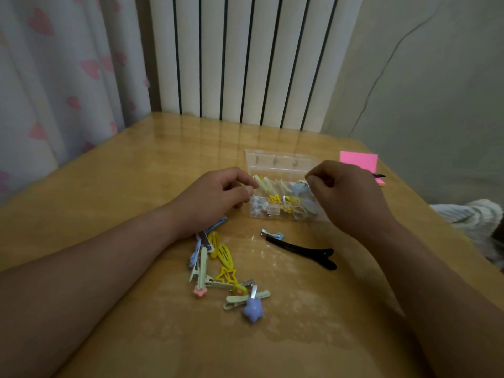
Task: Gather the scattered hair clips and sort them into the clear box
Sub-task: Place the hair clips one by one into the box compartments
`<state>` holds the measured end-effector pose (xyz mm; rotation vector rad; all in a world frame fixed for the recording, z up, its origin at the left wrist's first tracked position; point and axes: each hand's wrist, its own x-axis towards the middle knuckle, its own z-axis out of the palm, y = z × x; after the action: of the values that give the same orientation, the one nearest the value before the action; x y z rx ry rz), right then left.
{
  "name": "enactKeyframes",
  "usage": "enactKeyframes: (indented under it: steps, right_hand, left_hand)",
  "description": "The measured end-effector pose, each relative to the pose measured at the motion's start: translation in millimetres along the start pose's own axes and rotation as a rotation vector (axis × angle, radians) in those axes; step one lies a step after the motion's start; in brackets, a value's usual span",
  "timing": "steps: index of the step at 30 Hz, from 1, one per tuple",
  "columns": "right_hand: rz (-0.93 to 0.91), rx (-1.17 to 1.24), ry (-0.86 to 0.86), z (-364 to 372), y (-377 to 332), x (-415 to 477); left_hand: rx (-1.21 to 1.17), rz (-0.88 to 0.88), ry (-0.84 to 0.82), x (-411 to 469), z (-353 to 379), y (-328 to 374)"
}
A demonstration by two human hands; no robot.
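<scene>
- Settling clips into the clear plastic compartment box (283, 215), which stands open on the glossy wooden table (109, 173), looks like the step in hand. Yellow, pale green and blue clips already lie in it.
- The left hand (218, 192) sits at the box's left edge with its fingers curled. Thumb and forefinger are close beside a pale yellow clip (263, 182), but I cannot tell whether they pinch it.
- The right hand (346, 192) curls over the right-hand cells with thumb and forefinger tips meeting. I cannot tell if anything is held.
- Done well, each clip would be matched to its colour's cell and laid flat and lengthwise so the lid can close. One hand should steady the light box.
- Waiting outside the box are a heap of pastel clips (218, 266) by the left forearm and a long black duckbill clip (302, 253) near the box front. A small blue-and-silver clip (272, 235) lies just beside the black one.
- No brand or writing is legible, and the pink sticky-note pad (358, 162) looks blank.
</scene>
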<state>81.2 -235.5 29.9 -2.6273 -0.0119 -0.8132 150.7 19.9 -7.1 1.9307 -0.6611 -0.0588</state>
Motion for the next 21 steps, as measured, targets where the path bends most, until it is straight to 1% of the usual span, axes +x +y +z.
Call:
enactKeyframes:
  steps: [2,3,5,7,10,12,14,18,21]
  right_hand:
    - [-0.064,0.09,-0.023,-6.3,-12.8,-5.3]
    - [-0.101,0.114,-0.079,-9.3,-20.4,-8.9]
    - [-0.157,0.104,-0.245,-12.6,-36.0,-16.4]
    - [-0.205,-0.002,-0.377,-12.0,-49.8,-22.8]
    - [-0.277,-0.242,-0.477,-6.2,-61.4,-26.9]
    - [-0.313,-0.339,-0.487,-1.4,-62.9,-27.6]
    - [-0.33,-0.369,-0.482,4.0,-63.1,-28.4]
    - [-0.314,-0.349,-0.452,10.2,-64.5,-30.3]
    - [-0.307,-0.286,-0.437,9.8,-64.5,-29.2]
  left_hand:
    - [-0.001,0.004,0.001,0.5,0.2,-1.0]
    - [0.0,0.006,0.001,0.5,0.1,-1.3]
    - [0.002,0.01,-0.001,-0.2,-0.2,-0.3]
    - [0.002,0.014,-0.003,-0.6,-0.4,0.2]
    - [-0.004,0.013,-0.001,-0.4,-0.4,-0.1]
    - [-0.011,0.011,0.003,0.7,0.0,-1.1]
    - [-0.008,0.011,0.002,1.6,0.1,-1.9]
    - [-0.005,0.013,0.0,2.7,0.0,-3.0]
    - [0.003,0.015,0.002,2.1,-0.3,-3.0]
